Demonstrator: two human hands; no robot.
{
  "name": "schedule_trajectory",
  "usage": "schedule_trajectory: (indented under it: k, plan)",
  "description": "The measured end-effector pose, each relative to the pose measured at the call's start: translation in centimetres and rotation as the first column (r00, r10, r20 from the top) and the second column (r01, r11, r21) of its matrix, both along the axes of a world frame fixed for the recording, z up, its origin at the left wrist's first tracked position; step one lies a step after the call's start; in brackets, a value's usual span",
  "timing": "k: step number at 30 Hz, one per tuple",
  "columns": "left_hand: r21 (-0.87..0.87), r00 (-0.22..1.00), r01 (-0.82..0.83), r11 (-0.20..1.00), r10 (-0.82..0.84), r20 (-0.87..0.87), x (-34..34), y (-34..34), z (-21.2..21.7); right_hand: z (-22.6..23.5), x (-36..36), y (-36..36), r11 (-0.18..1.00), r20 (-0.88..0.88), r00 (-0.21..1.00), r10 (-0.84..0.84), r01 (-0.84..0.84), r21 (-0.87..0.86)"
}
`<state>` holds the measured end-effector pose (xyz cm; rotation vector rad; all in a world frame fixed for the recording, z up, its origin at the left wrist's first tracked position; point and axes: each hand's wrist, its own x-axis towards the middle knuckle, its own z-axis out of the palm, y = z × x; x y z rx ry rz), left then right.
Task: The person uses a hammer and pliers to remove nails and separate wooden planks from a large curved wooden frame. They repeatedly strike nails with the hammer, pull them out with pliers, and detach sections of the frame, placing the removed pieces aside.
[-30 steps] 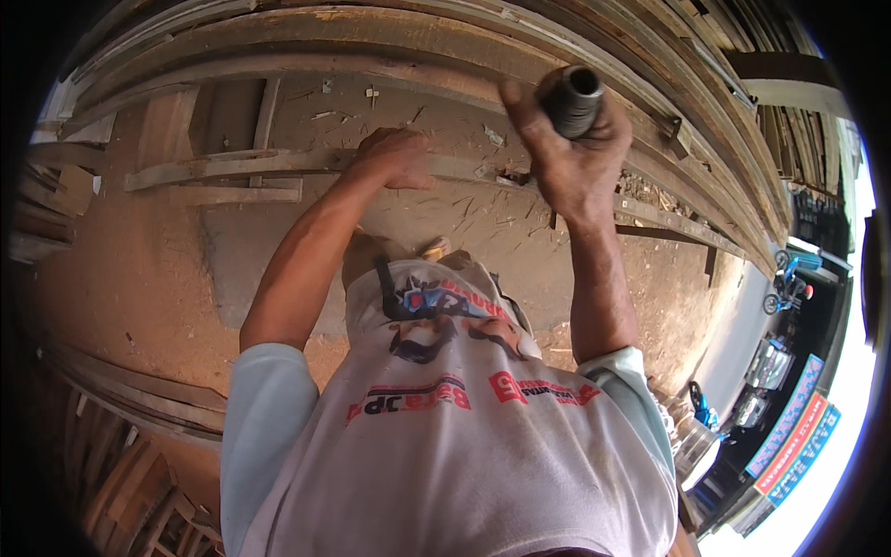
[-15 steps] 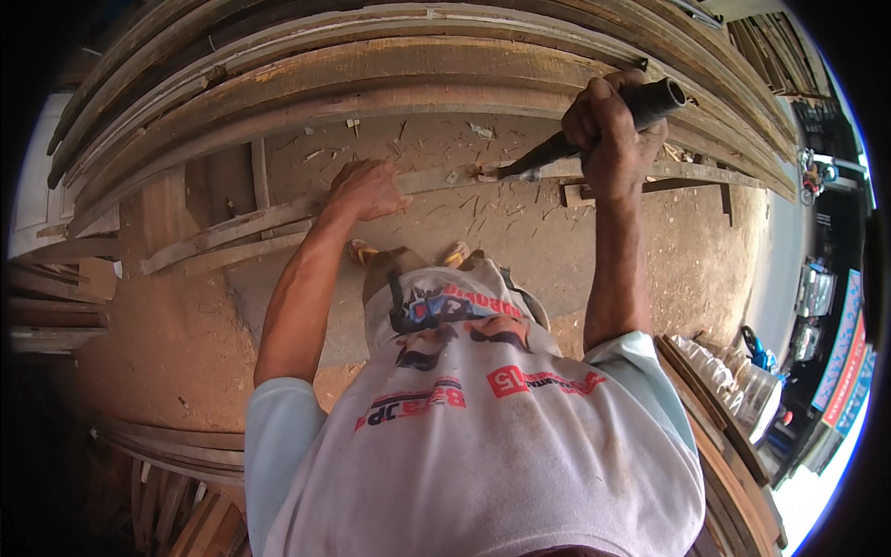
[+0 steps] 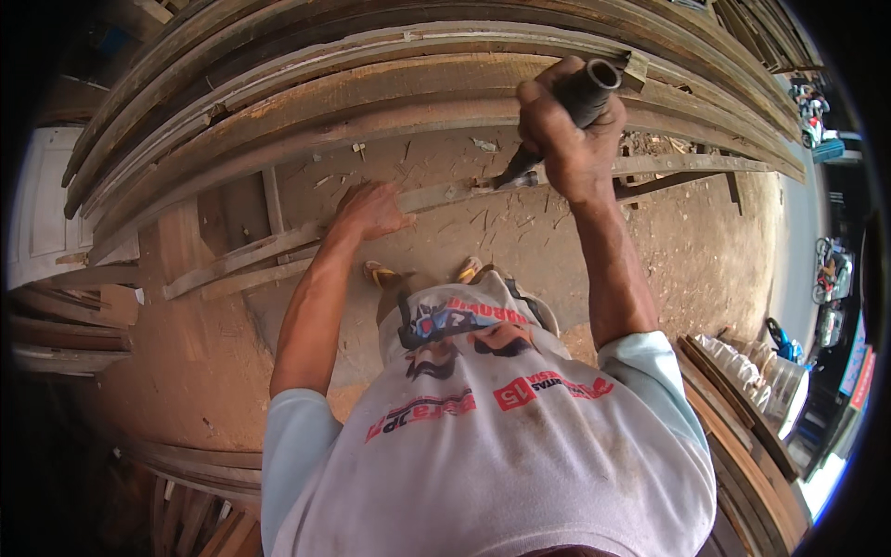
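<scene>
Right hand (image 3: 568, 148) lower, gripping tool (image 3: 566, 116)

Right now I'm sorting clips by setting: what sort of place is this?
Likely an open-air woodworking yard: stacked planks above bare earth strewn with wood chips, the left hand steadying a wooden strip while the right hand grips a dark-handled tool.

Left hand (image 3: 371, 210) at centre frame, palm down, fingers spread and pressed flat; forearm runs down to the lower left, elbow slightly bent. Right hand (image 3: 568, 139) at upper right of centre, raised, fingers curled in a tight fist (thumb side up); forearm nearly vertical below.
</scene>
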<state>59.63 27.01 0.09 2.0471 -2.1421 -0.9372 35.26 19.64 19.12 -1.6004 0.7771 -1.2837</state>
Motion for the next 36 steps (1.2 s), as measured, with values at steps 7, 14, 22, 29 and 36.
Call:
schedule_trajectory:
  k: [7,14,22,29,36]
  plan:
    - [0.17,0.999,0.024,0.985,-0.019,-0.027,-0.1,0.2,2.6,-0.9,-3.3,-2.0,0.992,0.148,0.985,0.091,-0.103,0.077]
    - [0.091,0.999,-0.009,0.996,0.014,-0.051,1.5,1.1,-0.6,0.1,-0.3,1.5,0.995,-0.03,1.0,0.007,-0.01,-0.101]
    - [0.154,1.0,-0.012,0.988,0.007,0.028,-0.1,0.7,3.2,-0.6,-2.0,0.4,0.998,0.135,0.99,0.026,-0.034,0.054]
    - [0.262,0.999,-0.048,0.964,0.05,-0.001,-0.7,1.0,4.6,-0.9,-4.3,0.2,0.989,0.273,0.959,0.072,-0.104,0.103]
    - [0.149,0.998,-0.018,0.989,0.009,0.064,0.6,1.4,1.1,-0.7,-0.4,2.6,0.932,-0.04,0.999,0.029,-0.042,-0.359]
